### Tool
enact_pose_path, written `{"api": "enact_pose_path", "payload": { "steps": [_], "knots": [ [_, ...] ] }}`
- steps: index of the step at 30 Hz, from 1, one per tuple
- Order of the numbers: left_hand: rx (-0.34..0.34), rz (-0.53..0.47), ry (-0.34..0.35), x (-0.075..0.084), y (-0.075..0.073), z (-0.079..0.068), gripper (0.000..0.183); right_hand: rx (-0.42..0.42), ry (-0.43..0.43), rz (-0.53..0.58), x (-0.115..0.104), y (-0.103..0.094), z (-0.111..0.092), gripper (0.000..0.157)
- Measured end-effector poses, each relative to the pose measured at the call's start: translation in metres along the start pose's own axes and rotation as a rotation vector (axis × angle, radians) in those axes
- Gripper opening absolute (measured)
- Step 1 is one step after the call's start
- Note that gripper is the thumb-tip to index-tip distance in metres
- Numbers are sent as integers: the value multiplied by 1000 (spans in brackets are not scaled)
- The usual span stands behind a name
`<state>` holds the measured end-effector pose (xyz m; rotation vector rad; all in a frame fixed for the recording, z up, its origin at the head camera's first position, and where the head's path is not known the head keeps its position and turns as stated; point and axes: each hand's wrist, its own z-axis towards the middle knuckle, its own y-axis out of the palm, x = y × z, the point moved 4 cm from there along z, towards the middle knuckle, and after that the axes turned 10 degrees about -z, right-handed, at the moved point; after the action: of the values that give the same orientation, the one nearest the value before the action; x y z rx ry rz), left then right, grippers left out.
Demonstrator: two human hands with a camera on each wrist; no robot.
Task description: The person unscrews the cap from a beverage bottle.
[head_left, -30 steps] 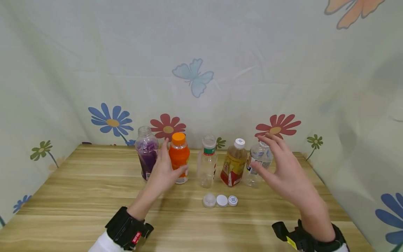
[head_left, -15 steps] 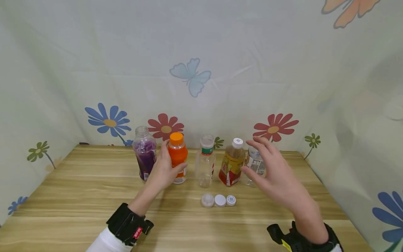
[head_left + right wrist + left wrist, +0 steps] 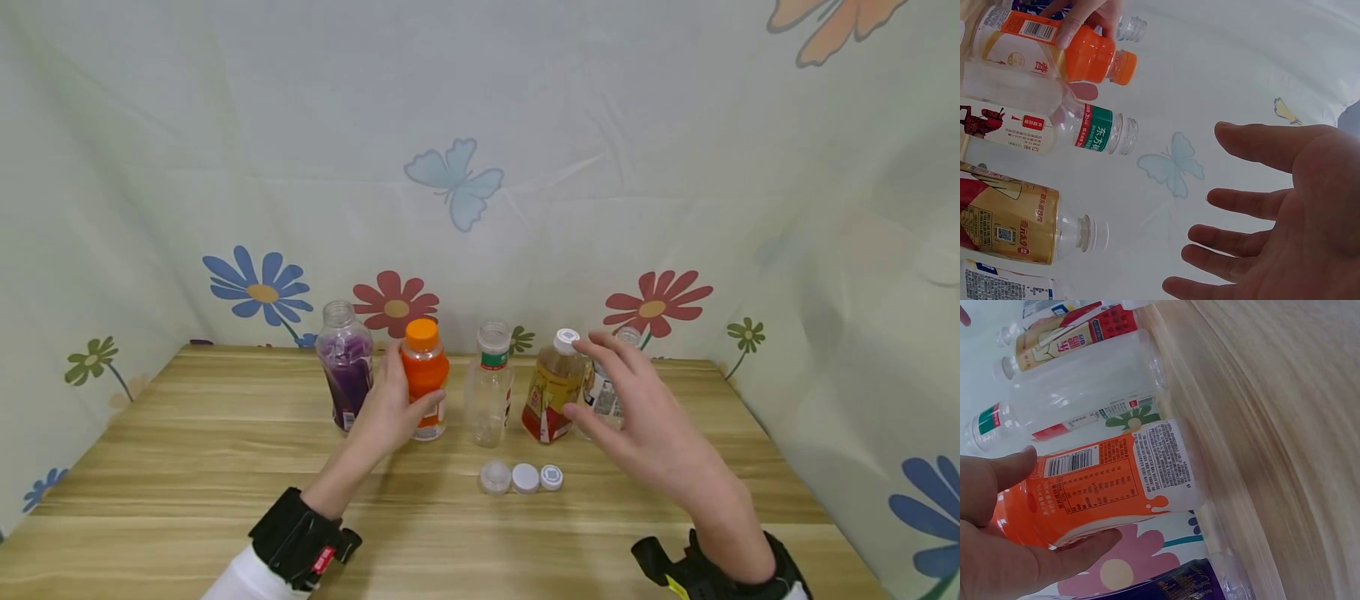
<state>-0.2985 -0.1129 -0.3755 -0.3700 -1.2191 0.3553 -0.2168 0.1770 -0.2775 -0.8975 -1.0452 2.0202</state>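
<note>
In the head view my left hand (image 3: 386, 408) holds an upright orange drink bottle (image 3: 426, 371) with an orange cap, thumb on one side and fingers on the other. The left wrist view shows thumb and fingers around the orange label (image 3: 1100, 481). My right hand (image 3: 660, 429) is raised with fingers spread, holding nothing. It overlaps a clear water bottle (image 3: 603, 398) and reaches beside a yellow-and-red labelled drink bottle (image 3: 551, 392) with a white cap. In the right wrist view the fingers stand apart from that bottle's neck (image 3: 1088, 233).
A capless purple-labelled bottle (image 3: 347, 362) stands left of the orange one. To its right is a clear bottle (image 3: 487, 408) with a green neck band. Three loose caps, one translucent (image 3: 495, 477) and two white (image 3: 526, 478), lie in front on the wooden table (image 3: 225, 467).
My right hand has moved left, from the clear water bottle toward the yellow-and-red labelled bottle. My left hand stays at the orange bottle, nearly unmoved.
</note>
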Motion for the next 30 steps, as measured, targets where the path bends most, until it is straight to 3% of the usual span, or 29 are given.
{"api": "enact_pose_path", "payload": {
  "steps": [11, 30],
  "knots": [
    [-6, -4, 89, 13, -2, -11, 84, 8, -62, 10, -6, 9, 3, 62],
    [30, 104, 194, 28, 2, -40, 83, 42, -143, 74, -25, 39, 13, 47]
  ]
}}
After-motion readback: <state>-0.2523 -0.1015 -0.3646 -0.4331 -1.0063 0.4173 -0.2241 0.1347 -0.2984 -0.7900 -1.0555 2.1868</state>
